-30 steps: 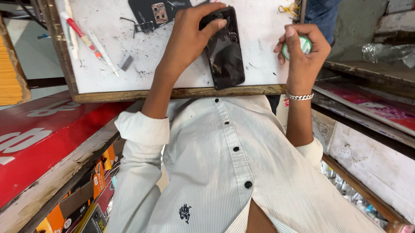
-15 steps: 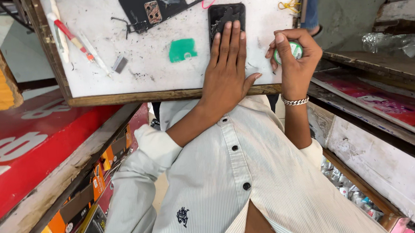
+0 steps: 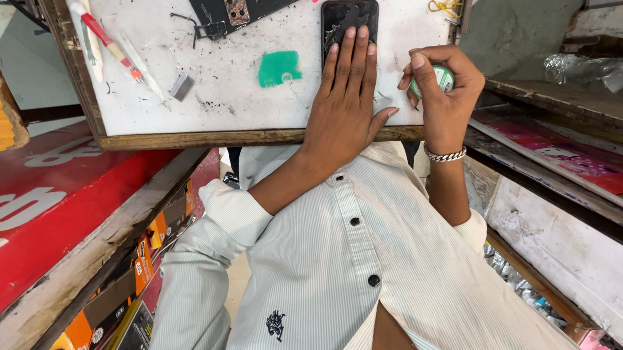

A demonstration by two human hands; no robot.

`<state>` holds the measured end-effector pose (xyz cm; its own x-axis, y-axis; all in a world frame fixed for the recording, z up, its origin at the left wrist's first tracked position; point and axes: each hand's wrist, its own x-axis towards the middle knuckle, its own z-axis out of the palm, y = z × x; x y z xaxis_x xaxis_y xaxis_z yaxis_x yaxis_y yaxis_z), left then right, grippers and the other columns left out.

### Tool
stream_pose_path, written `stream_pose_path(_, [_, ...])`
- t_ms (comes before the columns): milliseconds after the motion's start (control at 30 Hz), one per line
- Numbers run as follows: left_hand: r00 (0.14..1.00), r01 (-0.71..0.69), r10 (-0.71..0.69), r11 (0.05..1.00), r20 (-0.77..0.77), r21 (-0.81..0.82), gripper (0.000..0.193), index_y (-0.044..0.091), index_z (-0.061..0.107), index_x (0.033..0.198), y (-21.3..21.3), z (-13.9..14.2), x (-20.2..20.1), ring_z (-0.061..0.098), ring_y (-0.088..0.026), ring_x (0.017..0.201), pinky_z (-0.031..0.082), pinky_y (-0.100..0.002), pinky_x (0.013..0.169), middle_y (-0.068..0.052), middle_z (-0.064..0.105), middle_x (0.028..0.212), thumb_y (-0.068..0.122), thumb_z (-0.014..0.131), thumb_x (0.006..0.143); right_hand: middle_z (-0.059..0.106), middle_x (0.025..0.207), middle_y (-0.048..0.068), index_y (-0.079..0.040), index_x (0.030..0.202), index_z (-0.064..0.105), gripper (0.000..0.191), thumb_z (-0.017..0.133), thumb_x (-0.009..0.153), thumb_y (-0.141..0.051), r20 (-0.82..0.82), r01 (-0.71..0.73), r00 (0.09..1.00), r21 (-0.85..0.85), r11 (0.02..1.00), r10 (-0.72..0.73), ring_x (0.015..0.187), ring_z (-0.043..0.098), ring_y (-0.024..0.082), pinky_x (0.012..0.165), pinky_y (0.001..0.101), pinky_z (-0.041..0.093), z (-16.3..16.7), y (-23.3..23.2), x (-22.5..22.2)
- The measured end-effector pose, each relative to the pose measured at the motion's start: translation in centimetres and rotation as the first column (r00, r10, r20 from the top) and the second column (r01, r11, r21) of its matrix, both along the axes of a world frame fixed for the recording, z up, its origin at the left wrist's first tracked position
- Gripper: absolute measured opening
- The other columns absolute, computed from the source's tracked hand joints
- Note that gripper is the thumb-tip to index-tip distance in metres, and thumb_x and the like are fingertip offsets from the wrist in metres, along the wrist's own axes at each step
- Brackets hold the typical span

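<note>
A black phone (image 3: 348, 14) lies face down on the white work board (image 3: 249, 99). My left hand (image 3: 346, 101) rests flat on it, fingers straight and together, fingertips on the phone's lower half, palm on the board. My right hand (image 3: 445, 95) hovers at the board's right edge, with a bracelet at the wrist. It pinches a small round green-and-white object (image 3: 441, 79) between thumb and fingers.
On the board lie a green scrap (image 3: 279, 67), a black phone back cover (image 3: 243, 2), a red-handled tool (image 3: 105, 40), a small grey block (image 3: 181, 86) and yellow rubber bands (image 3: 445, 4). A red counter (image 3: 47, 213) is at left, shelves at right.
My left hand, which gripped the phone above the board, has laid it down and now lies flat on it. The green scrap is uncovered. My right hand has barely moved.
</note>
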<state>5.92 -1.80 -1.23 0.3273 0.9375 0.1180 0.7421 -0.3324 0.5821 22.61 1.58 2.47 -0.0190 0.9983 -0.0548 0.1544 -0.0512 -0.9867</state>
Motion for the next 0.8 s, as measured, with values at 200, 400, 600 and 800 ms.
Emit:
stream_pose_path(200, [0.980,-0.055,0.014,0.978,0.199,0.204,0.073,0.001,0.014,0.166,-1.3,1.5,-1.7,0.018,-0.037,0.159,0.021,-0.051,0.132,-0.019,0.017,0.172,0.024,0.058,0.113,0.074,0.097,0.013,0.004,0.103,0.071,0.004,0.073,0.102,0.000,0.295,-0.195,0.942,0.095,0.976,0.159,0.078,0.070,0.017,0.070,0.0279,0.056,2.0,-0.3,-0.6])
stream_pose_path(400, [0.947,0.088,-0.011,0.970,0.320,-0.228,0.048,0.003,0.051,0.147,-3.8,3.4,-2.5,0.069,-0.032,0.085,0.057,-0.042,0.077,-0.016,0.067,0.122,0.015,0.064,0.102,0.073,0.096,0.015,0.001,0.105,0.075,0.021,0.082,0.087,-0.006,0.587,-0.593,0.592,-0.147,0.792,0.552,0.083,0.071,0.030,0.073,0.0344,0.056,5.3,-0.8,-0.3])
stream_pose_path(600, [0.552,0.396,0.234,0.771,0.801,-0.498,0.025,0.001,0.073,0.105,-5.1,0.3,-4.1,0.053,-0.013,0.057,0.043,-0.027,0.055,-0.004,0.063,0.073,0.022,0.060,0.108,0.075,0.096,0.012,-0.001,0.103,0.077,0.014,0.079,0.090,-0.005,0.483,-0.631,0.603,-0.198,0.750,0.635,0.083,0.074,0.024,0.072,0.0321,0.057,6.2,0.2,-0.2])
stream_pose_path(800, [-0.184,0.760,0.609,0.586,0.771,-0.282,0.032,0.000,0.069,0.102,-6.0,-0.6,-6.0,0.042,-0.002,0.054,0.033,-0.022,0.052,0.002,0.052,0.066,0.026,0.057,0.115,0.076,0.096,0.009,-0.002,0.102,0.078,0.010,0.081,0.093,-0.004,0.332,-0.598,0.724,-0.133,0.790,0.604,0.080,0.073,0.014,0.068,0.0255,0.058,4.8,1.1,0.2])
